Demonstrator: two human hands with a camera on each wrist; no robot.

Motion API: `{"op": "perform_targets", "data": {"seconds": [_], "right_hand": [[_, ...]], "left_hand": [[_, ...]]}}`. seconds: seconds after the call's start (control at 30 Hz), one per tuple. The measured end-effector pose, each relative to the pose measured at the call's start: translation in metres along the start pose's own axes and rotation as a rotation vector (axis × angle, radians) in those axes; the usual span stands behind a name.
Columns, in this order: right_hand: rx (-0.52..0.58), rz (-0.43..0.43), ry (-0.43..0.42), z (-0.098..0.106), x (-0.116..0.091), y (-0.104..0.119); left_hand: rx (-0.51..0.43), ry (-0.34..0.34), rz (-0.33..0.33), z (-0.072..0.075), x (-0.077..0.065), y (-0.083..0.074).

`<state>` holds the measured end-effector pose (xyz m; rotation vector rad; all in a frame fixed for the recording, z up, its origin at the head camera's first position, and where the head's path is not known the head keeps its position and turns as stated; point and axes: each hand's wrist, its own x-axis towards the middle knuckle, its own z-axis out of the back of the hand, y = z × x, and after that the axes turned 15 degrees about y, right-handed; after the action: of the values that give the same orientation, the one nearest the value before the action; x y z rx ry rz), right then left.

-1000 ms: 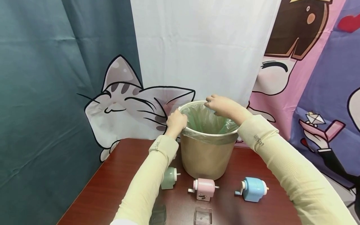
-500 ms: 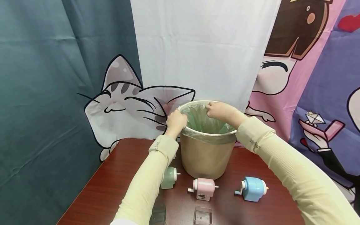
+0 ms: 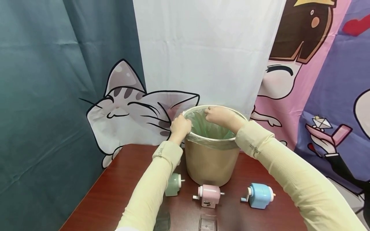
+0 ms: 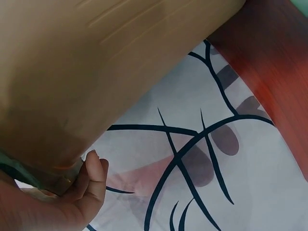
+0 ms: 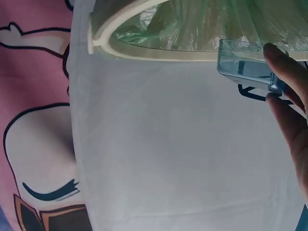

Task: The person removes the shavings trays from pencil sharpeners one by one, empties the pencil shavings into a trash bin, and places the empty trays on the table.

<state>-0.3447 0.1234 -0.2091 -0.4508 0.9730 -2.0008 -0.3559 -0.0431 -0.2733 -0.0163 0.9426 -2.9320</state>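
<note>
A tan trash bin (image 3: 212,160) with a thin green plastic liner (image 3: 214,130) stands upright on the table. My left hand (image 3: 180,126) grips its rim at the left, and in the left wrist view the fingers (image 4: 96,178) curl round the edge. Over the bin's mouth is my right hand (image 3: 221,116). In the right wrist view it pinches a clear bluish shavings drawer (image 5: 240,62) by one end, close to the bin's rim (image 5: 144,54). The head view hides this drawer behind the hand. Whether anything lies inside the drawer is unclear.
Three hand-crank pencil sharpeners stand on the red-brown table (image 3: 115,189): green (image 3: 172,185), pink (image 3: 210,195) and blue (image 3: 259,195). Two clear drawers (image 3: 208,222) lie near the front, one partly behind the left sleeve. A printed curtain (image 3: 202,48) hangs behind the bin.
My right hand has dropped from above the bin's far rim and shifted a little left, into the bin's mouth. My left hand keeps its grip on the rim. The head view has tilted slightly.
</note>
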Motion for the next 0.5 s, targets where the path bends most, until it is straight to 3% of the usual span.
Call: {"op": "perform_targets", "data": {"seconds": [0.3,0.5], "right_hand": [[0.253,0.027,0.132,0.005,-0.001,-0.006],[0.359,-0.001,0.097,-0.001,-0.007,-0.011]], "left_hand": [[-0.001,-0.021,0.004,0.000,0.002,0.001],[-0.003,-0.017,-0.010,0.000,0.002,0.002]]}}
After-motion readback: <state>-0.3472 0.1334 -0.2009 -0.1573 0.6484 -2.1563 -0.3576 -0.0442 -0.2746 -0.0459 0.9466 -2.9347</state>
